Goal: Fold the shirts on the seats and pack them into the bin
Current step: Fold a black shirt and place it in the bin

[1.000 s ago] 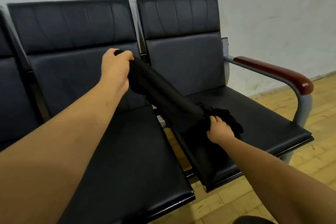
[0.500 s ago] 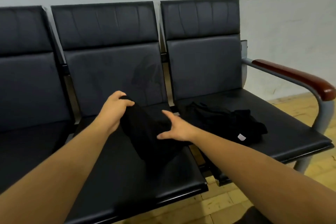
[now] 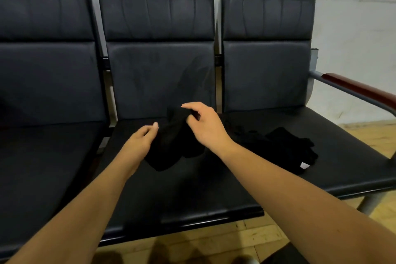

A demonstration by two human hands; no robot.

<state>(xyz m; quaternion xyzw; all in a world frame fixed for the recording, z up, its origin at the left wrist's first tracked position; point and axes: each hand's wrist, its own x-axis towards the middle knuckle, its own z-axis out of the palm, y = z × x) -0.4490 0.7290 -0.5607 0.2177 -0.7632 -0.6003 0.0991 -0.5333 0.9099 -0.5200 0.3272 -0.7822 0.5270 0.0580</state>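
HEAD VIEW | narrow folded black cloth shirt (image 3: 171, 148) lay on the middle black padded seat (image 3: 182, 195), nearer its back edge | right hand (image 3: 205, 124) pinched its lifted far end | left hand (image 3: 142, 138) loose, empty, beside its left edge | best, I'd say: pin the middle, bring the ends square | second crumpled black shirt (image 3: 287, 148) on the right black padded seat (image 3: 347, 148); bin unseen

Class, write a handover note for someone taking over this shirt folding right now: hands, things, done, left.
Right hand pinches the top of the shirt on the middle seat. Left hand open beside it.
Second shirt lies crumpled on the right seat.
Done: nothing visibly packed; bin not in view.
Left: finish this fold, fold the other, pack both.
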